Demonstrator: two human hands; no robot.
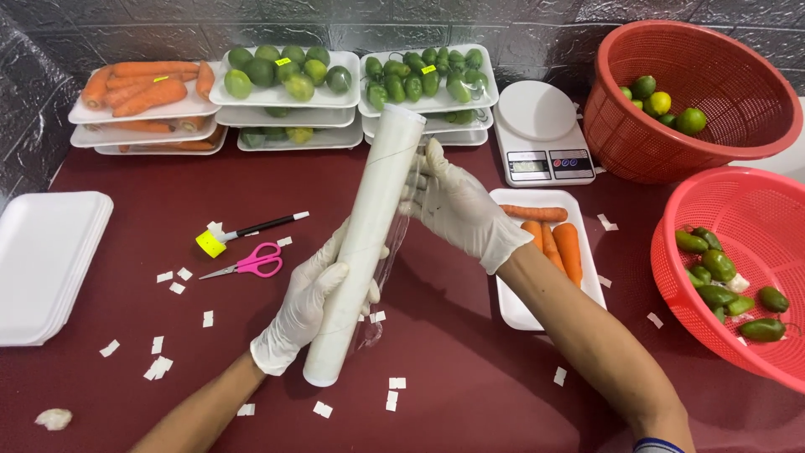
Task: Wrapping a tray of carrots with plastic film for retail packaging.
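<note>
Nearest us, our left hand [306, 306] wraps its grip around the lower half of the roll of cling film [362, 247], held just above the dark red bench [470, 377]; it looks light and stiff but slick under gloves, best taken around the barrel. Its long axis runs from low near us, tilting up and away toward the stacked trays of limes [285, 92]. Farther up, our right hand [457, 210] has its fingers closed on the loose film edge beside the upper half.

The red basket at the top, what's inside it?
Inside the red basket a few small round limes show, green and one yellowish, bunched against the left wall. The near wall covers the basket's bottom, so anything lying lower cannot be seen.
</note>
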